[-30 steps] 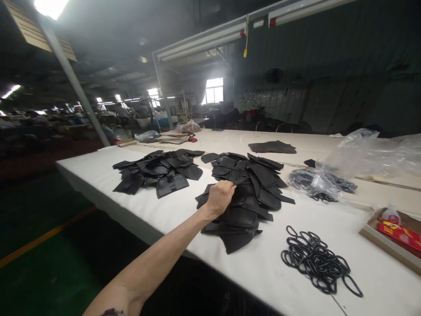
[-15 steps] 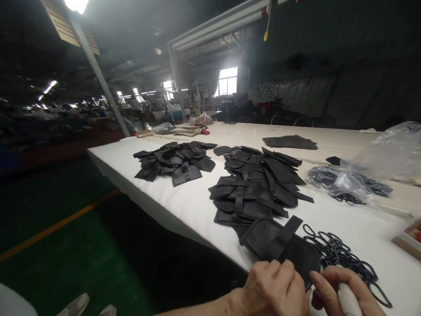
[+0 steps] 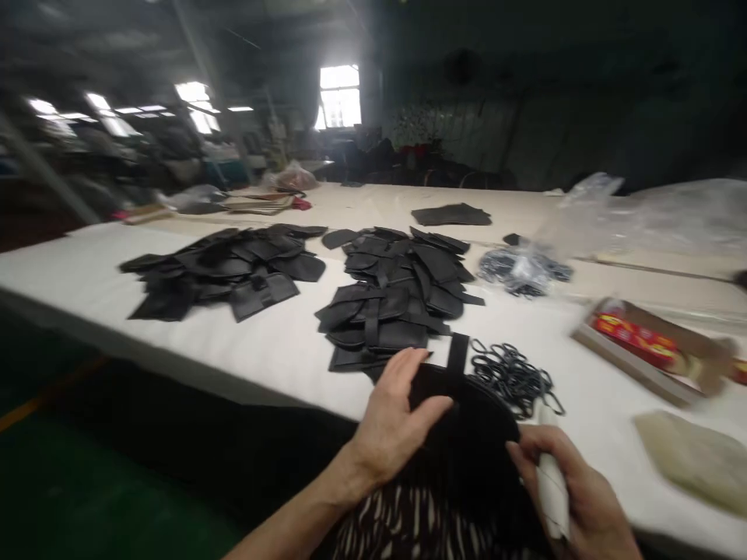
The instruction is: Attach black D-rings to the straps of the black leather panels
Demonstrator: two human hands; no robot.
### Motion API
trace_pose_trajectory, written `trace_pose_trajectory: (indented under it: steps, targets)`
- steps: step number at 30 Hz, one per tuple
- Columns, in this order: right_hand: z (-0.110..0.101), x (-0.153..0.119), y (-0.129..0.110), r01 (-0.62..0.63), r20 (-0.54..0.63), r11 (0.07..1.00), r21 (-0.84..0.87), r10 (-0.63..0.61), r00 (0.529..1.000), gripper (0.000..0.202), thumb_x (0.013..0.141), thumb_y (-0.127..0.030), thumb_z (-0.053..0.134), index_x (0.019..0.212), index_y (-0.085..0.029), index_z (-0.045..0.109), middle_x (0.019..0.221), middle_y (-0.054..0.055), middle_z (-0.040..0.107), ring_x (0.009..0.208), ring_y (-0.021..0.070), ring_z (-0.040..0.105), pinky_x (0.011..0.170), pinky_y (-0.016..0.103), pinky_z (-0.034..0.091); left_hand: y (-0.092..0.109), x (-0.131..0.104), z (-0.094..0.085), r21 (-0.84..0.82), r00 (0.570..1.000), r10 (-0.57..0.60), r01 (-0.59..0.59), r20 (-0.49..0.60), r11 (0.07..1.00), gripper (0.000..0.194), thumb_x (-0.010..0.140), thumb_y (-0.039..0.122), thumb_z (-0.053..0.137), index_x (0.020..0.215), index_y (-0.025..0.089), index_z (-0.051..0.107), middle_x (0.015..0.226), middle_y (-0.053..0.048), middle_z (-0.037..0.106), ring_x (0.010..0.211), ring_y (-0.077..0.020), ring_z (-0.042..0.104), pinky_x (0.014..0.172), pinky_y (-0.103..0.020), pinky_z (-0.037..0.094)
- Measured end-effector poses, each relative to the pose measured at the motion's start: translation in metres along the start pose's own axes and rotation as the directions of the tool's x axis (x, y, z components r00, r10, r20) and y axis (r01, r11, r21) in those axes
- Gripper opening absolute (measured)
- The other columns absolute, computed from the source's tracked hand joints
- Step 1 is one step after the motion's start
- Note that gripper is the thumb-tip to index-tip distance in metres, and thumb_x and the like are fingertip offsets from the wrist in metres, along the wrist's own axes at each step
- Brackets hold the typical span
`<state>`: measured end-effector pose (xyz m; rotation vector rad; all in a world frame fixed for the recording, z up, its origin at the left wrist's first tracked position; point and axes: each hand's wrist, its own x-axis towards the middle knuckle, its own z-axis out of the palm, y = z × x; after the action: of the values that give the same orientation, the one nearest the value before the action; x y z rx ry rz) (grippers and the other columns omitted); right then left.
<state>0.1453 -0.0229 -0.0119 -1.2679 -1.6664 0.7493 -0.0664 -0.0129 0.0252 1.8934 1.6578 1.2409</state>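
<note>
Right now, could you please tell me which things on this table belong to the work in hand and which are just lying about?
In hand:
left hand on the black leather piece with a strap
right hand gripping a white tube-like tool

Lying about:
two heaps of black leather pieces
pile of black rings
clear plastic bag
cardboard tray

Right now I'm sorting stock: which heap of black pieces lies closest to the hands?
The middle heap, just beyond the left hand; the other heap lies farther off to the left.
</note>
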Motion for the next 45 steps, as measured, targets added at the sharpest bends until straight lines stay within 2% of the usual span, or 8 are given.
trace_pose_trajectory:
  steps: [3,8,16,21,24,31,39,45]
  targets:
    - [-0.01,-0.004,-0.012,-0.056,0.124,0.998,0.021,0.053,0.991,0.016,0.089,-0.032,0.045,0.078,-0.021,0.05,0.066,-0.002,0.047,0.056,0.0116,0.041,0.05,0.02,0.037,0.001,0.017,0.004,-0.11,0.981,-0.017,0.039,0.195,0.993,0.028,0.081,0.027,0.058,0.108,0.022,0.06,0.112,-0.007,0.061,0.104,-0.0211,0.056,0.093,-0.036,0.044]
    - [-0.02,-0.008,-0.008,-0.076,0.135,0.996,-0.036,0.08,0.988,0.005,0.085,-0.019,0.045,0.081,-0.021,0.045,0.066,-0.004,0.039,0.058,0.0109,0.035,0.055,0.021,0.033,0.009,0.032,0.017,-0.137,0.956,-0.009,0.051,0.294,0.989,0.016,0.084,0.032,0.054,0.08,0.021,0.064,0.084,0.0,0.062,0.082,-0.0174,0.057,0.079,-0.029,0.045]
    - [0.003,-0.027,0.008,-0.101,-0.054,0.995,0.011,0.102,0.993,0.014,0.09,-0.023,0.044,0.076,-0.02,0.043,0.065,-0.004,0.044,0.056,0.0098,0.04,0.053,0.019,0.036,0.01,0.003,0.043,-0.172,0.992,0.115,-0.104,0.052,0.98,0.014,0.083,0.024,0.054,0.084,0.02,0.067,0.085,-0.002,0.064,0.081,-0.0171,0.056,0.076,-0.028,0.046]
    - [-0.015,-0.008,0.016,-0.014,-0.22,0.976,-0.216,-0.034,0.975,0.003,0.091,-0.021,0.045,0.092,-0.019,0.048,0.092,0.004,0.059,0.077,0.0138,0.057,0.069,0.023,0.044,0.016,-0.003,0.05,-0.271,0.912,-0.195,0.302,0.361,0.914,0.018,0.084,0.031,0.053,0.088,0.02,0.066,0.06,0.003,0.061,0.05,-0.0123,0.053,0.052,-0.024,0.045]
    - [-0.021,0.014,0.018,0.075,-0.139,0.939,-0.334,-0.128,0.982,0.006,0.091,-0.019,0.045,0.093,-0.019,0.05,0.088,0.004,0.06,0.079,0.0162,0.057,0.071,0.025,0.044,0.016,-0.004,0.058,-0.311,0.848,-0.304,0.458,0.434,0.833,0.019,0.083,0.032,0.053,0.084,0.018,0.066,0.063,0.001,0.066,0.057,-0.0142,0.059,0.058,-0.024,0.048]
    - [0.005,0.059,0.008,0.247,0.123,0.803,-0.543,-0.215,0.969,0.009,0.082,-0.011,0.053,0.082,-0.02,0.055,0.071,0.002,0.056,0.072,0.0183,0.048,0.066,0.026,0.036,-0.001,0.003,0.053,-0.34,0.847,-0.334,0.484,0.413,0.806,0.023,0.084,0.034,0.051,0.072,0.018,0.062,0.065,0.0,0.067,0.066,-0.0157,0.061,0.07,-0.026,0.045]
    - [0.036,0.078,0.01,0.181,0.148,0.689,-0.702,-0.107,0.983,0.025,0.07,0.003,0.045,0.08,-0.019,0.053,0.063,0.002,0.05,0.063,0.0183,0.044,0.056,0.024,0.028,-0.013,0.011,0.055,-0.399,0.855,-0.316,0.481,0.412,0.781,0.019,0.084,0.031,0.05,0.092,0.018,0.062,0.064,0.003,0.061,0.067,-0.0147,0.058,0.07,-0.026,0.044]
    - [0.033,0.073,0.01,0.151,0.113,0.735,-0.661,-0.102,0.988,0.026,0.069,0.001,0.043,0.082,-0.02,0.052,0.065,0.0,0.051,0.061,0.0171,0.047,0.056,0.023,0.029,-0.013,0.007,0.058,-0.396,0.875,-0.306,0.449,0.375,0.801,0.018,0.082,0.03,0.05,0.075,0.017,0.061,0.061,0.002,0.059,0.063,-0.0143,0.056,0.066,-0.025,0.044]
